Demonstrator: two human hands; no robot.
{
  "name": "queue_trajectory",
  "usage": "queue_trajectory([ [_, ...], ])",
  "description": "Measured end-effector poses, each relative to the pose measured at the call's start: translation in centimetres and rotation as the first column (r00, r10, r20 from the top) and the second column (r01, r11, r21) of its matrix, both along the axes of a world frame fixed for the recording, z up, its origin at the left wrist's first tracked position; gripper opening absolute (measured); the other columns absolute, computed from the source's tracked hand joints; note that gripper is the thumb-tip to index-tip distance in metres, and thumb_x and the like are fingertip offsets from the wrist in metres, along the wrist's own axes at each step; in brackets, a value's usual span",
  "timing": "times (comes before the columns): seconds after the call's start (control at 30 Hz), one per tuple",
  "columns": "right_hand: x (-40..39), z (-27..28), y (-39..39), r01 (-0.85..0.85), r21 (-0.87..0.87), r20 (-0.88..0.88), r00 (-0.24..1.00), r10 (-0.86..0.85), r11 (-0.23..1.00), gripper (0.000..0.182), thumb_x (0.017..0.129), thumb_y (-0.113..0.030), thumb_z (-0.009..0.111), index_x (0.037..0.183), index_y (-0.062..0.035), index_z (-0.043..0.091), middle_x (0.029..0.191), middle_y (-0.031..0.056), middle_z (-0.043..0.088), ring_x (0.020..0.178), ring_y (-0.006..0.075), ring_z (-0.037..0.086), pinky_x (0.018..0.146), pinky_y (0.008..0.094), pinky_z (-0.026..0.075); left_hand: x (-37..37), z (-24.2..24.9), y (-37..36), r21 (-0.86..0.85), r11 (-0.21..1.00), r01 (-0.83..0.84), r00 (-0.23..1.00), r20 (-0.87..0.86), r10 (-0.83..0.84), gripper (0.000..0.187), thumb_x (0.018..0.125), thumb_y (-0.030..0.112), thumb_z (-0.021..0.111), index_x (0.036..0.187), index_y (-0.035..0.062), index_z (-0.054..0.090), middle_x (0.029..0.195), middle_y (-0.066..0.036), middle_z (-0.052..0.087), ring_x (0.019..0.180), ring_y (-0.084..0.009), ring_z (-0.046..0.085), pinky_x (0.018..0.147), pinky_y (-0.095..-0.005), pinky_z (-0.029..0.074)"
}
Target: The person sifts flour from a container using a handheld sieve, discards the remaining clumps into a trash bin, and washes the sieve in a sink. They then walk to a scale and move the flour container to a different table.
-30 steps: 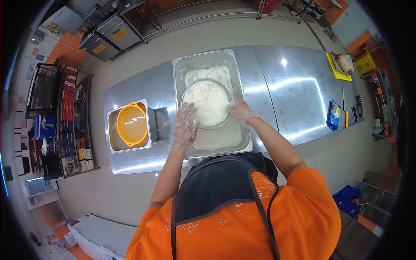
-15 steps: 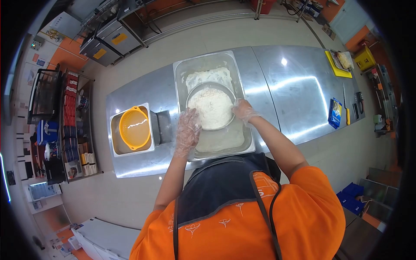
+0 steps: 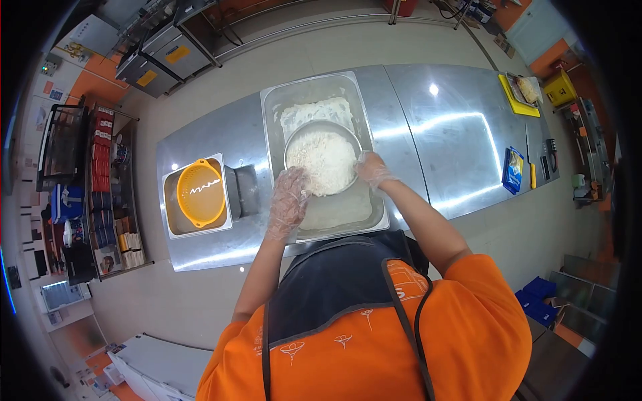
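A round metal-rimmed sieve [image 3: 355,136] full of white flour [image 3: 324,159] is over the middle of a deep steel pan [image 3: 267,110]. More white flour [image 3: 317,113] lies in the pan beyond the sieve. My left hand [image 3: 289,200], in a clear plastic glove, has its fingers closed at the sieve's lower left rim; the fingertips are partly hidden. On the opposite side my right hand [image 3: 374,169], gloved as well, grips the right rim. The sieve's underside is out of sight.
Left of the pan, a yellow colander [image 3: 202,194] sits in a smaller steel pan [image 3: 200,232]. On the steel table [image 3: 441,174], to the right, are a blue packet [image 3: 513,170], a knife [image 3: 532,175] and a yellow board [image 3: 518,100] with a tray on it.
The flour inside the sieve has shifted and its surface looks different. Both hands keep their places at the rim. The whole view has moved slightly.
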State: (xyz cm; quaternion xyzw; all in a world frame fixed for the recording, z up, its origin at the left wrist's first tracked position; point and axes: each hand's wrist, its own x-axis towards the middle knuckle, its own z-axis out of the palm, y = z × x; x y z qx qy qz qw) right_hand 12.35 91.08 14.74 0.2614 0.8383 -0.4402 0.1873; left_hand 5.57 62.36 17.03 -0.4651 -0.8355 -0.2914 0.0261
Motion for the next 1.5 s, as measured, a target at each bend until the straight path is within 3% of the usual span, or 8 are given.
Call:
queue_trajectory([
  [0.2, -0.3, -1.1, -0.6, -0.028, 0.049, 0.013, 1.000, 0.027, 0.998, 0.041, 0.085, -0.027, 0.063, 0.107, 0.0080, 0.064, 0.107, 0.0319, 0.064, 0.105, 0.0446, 0.062, 0.092, 0.0472, 0.049, 0.2, 0.6, 0.1, 0.005, 1.000, 0.028, 1.000, -0.006, -0.028, 0.040, 0.084, 0.016, 0.064, 0.123, 0.0050, 0.057, 0.131, -0.015, 0.056, 0.126, -0.0357, 0.050, 0.112, -0.0477, 0.035],
  [0.27, -0.3, -4.5, -1.3, 0.079, 0.279, -0.169, 0.985, -0.032, 0.957, 0.035, 0.084, -0.024, 0.062, 0.097, 0.0080, 0.065, 0.096, 0.0292, 0.067, 0.093, 0.0410, 0.066, 0.083, 0.0460, 0.051, 0.3, 0.4, 0.2, -0.009, 1.000, 0.016, 0.999, -0.045, -0.016, 0.037, 0.082, 0.014, 0.066, 0.118, 0.0053, 0.060, 0.127, -0.014, 0.058, 0.125, -0.0349, 0.051, 0.111, -0.0477, 0.037],
  [0.5, -0.4, -2.1, -1.1, 0.131, 0.168, -0.140, 0.984, -0.108, 0.977, 0.036, 0.084, -0.025, 0.063, 0.098, 0.0076, 0.065, 0.095, 0.0296, 0.067, 0.092, 0.0419, 0.066, 0.084, 0.0466, 0.050, 0.4, 0.2, 0.0, 0.012, 1.000, -0.002, 0.998, -0.067, 0.003, 0.037, 0.082, 0.013, 0.067, 0.117, 0.0057, 0.060, 0.127, -0.014, 0.059, 0.126, -0.0342, 0.050, 0.111, -0.0470, 0.036],
  [0.57, -0.7, -0.4, 0.0, -0.057, 0.069, -0.055, 0.997, 0.061, 0.996, 0.037, 0.084, -0.026, 0.063, 0.099, 0.0071, 0.066, 0.096, 0.0293, 0.067, 0.094, 0.0427, 0.065, 0.086, 0.0461, 0.050, 0.3, 0.2, -0.1, -0.018, 1.000, 0.004, 0.998, -0.069, -0.005, 0.037, 0.082, 0.015, 0.066, 0.117, 0.0057, 0.061, 0.127, -0.014, 0.059, 0.127, -0.0340, 0.050, 0.112, -0.0469, 0.036],
  [0.67, -0.4, 1.0, -1.7, 0.190, 0.123, -0.125, 0.977, -0.175, 0.974, 0.037, 0.083, -0.026, 0.063, 0.099, 0.0074, 0.066, 0.098, 0.0294, 0.067, 0.095, 0.0425, 0.066, 0.087, 0.0455, 0.051, 0.4, 0.1, -0.1, -0.010, 1.000, 0.002, 0.997, -0.080, -0.003, 0.035, 0.083, 0.017, 0.065, 0.116, 0.0060, 0.061, 0.128, -0.013, 0.059, 0.127, -0.0340, 0.049, 0.112, -0.0474, 0.035],
  [0.77, -0.7, -0.6, -0.1, 0.010, 0.157, -0.176, 0.984, 0.018, 0.988, 0.036, 0.080, -0.024, 0.064, 0.098, 0.0073, 0.066, 0.093, 0.0304, 0.067, 0.094, 0.0435, 0.065, 0.085, 0.0463, 0.052, 0.4, 0.3, 0.1, 0.004, 1.000, 0.005, 0.998, -0.063, -0.004, 0.035, 0.083, 0.017, 0.064, 0.116, 0.0063, 0.061, 0.128, -0.014, 0.059, 0.127, -0.0332, 0.050, 0.113, -0.0476, 0.034],
  [1.37, 0.0, -0.8, -0.9, 0.199, 0.178, -0.173, 0.971, -0.168, 0.964, 0.040, 0.082, -0.028, 0.065, 0.102, 0.0066, 0.066, 0.105, 0.0302, 0.066, 0.102, 0.0448, 0.063, 0.090, 0.0465, 0.050, 1.9, 1.1, 1.4, -0.089, 0.994, 0.066, 0.995, -0.064, -0.072, 0.036, 0.087, 0.024, 0.066, 0.119, 0.0072, 0.064, 0.127, -0.012, 0.062, 0.126, -0.0296, 0.053, 0.113, -0.0458, 0.035],
  [1.5, 0.0, -1.1, 1.4, -0.101, 0.238, -0.140, 0.981, 0.137, 0.966, 0.046, 0.082, -0.030, 0.065, 0.108, 0.0084, 0.064, 0.108, 0.0315, 0.065, 0.105, 0.0460, 0.061, 0.093, 0.0482, 0.049, 1.6, -0.2, 1.1, 0.014, 0.999, 0.047, 0.997, -0.070, -0.045, 0.033, 0.086, 0.019, 0.066, 0.116, 0.0063, 0.064, 0.125, -0.012, 0.062, 0.126, -0.0303, 0.053, 0.110, -0.0452, 0.038],
])
